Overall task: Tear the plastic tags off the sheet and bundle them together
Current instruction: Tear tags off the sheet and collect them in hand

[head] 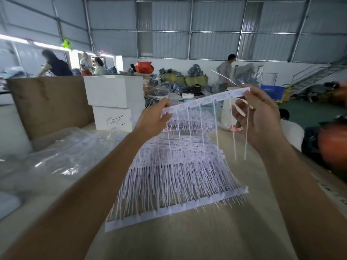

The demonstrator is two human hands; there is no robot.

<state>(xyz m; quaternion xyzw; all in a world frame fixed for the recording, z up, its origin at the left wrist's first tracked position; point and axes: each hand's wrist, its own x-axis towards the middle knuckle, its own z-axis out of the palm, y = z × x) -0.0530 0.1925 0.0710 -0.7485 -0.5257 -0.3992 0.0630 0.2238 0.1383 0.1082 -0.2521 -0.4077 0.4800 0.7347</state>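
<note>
Head view: one strip of tags [204, 99] is pinched taut at its ends by left hand [155, 119] and right hand [261, 113], raised above the pile of sheets [174, 166] on the desk [216, 237], likely for tearing.

- White boxes [114, 102] stand stacked in two tiers on the pale counter [187, 237].
- Just left of the boxes, a brown cardboard sheet [48, 104] stands upright.
- Behind the boxes, grey corrugated metal walls [169, 29] on a steel frame.
- Far right of the boxes, a metal staircase [319, 74] over green floor [300, 111].
- Daylight enters left of the boxes.
</note>
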